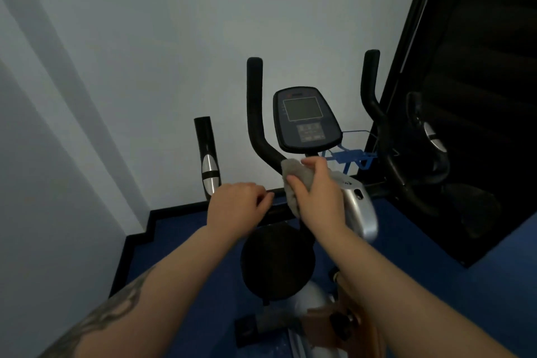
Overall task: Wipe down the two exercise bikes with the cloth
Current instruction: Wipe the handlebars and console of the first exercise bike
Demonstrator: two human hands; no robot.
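Two hands are at work on the black-and-silver exercise bike (357, 203), and the landmark is its dark oval display console (306, 119). Just below that console, the right hand (316, 197) has its grip closed round the crumpled grey cloth (293, 180), thumb and fingers bunching it against the foot of the curved black foam handlebar (255, 113), where bar meets stem. Left of the console and lower, the left hand (235, 206) rests on the black crossbar (276, 191), fingers curled over it, apparently steadying the frame. Right of the console, a blue wire bottle holder (353, 155) juts out, with a dark mirror panel (479, 96) beyond.

That cloth looks soft and light, limp enough to wrap round tubing, so a bunched handful seems the sensible hold; loose ends could snag on the holder. Foam bars should drag a little, the silver plastic shroud should let it slide. A second bike isn't clearly in view, so most of the job likely remains.
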